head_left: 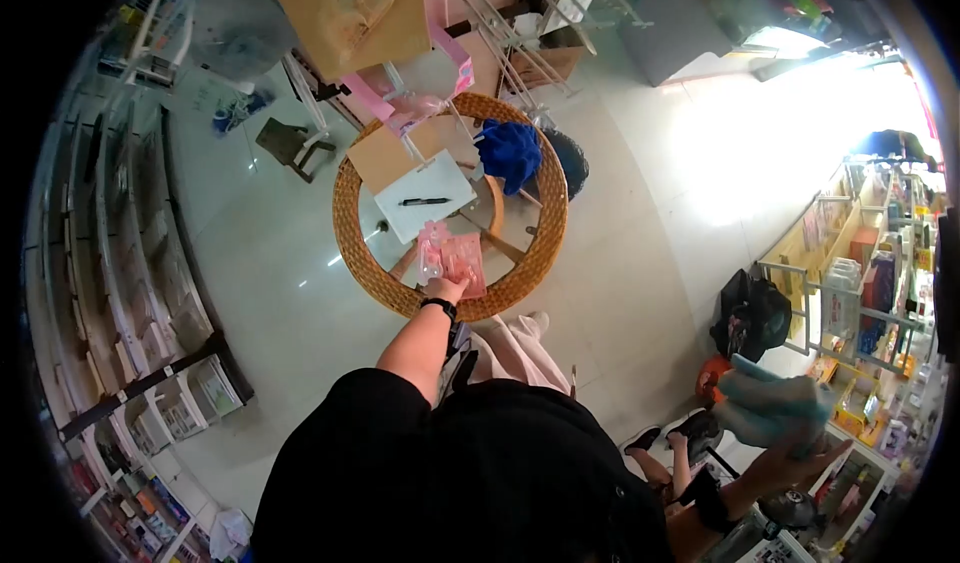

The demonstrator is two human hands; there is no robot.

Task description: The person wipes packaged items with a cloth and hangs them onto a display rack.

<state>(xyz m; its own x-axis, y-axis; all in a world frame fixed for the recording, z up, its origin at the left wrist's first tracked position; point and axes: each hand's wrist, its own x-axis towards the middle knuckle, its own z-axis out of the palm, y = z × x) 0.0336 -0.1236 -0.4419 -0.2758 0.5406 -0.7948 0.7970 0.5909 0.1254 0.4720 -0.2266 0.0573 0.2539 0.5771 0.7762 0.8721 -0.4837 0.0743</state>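
In the head view, the left hand [446, 289] is down at the near side of a round counter [350, 233] with a woven rim, its fingers on the lower end of the pink packs [462, 261]; whether they're pinching or just resting there, I can't tell. The packs lie inside the rim, below a white sheet [400, 221] with a black pen [424, 202] across it. A brown board [385, 158] is above the sheet, and a bunched blue cloth [512, 155] is over by the upper right rim. Over at the lower right, the right hand [785, 471] is well apart from the counter, fingers extended, with a blurred blue-grey cloth [770, 403] against it; its grip is unclear.
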